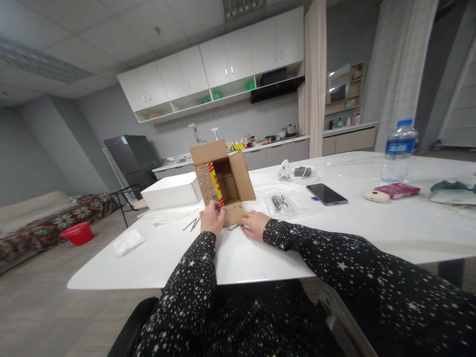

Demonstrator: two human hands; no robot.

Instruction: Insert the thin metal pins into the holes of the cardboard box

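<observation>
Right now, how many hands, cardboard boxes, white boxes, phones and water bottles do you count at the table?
Hands: 2 (left hand, right hand)
Open cardboard box: 1
White box: 1
Phone: 1
Water bottle: 1
Total: 6

Soft, even indoor light brightens the white tabletop point(152, 265) around my cardboard box point(226, 179), whose inside is shadowed. Above the box, the ceiling point(130, 34) looks dim grey. Wide-angle distortion stretches my right sleeve point(372, 277), right of the box; fine details blur.
</observation>
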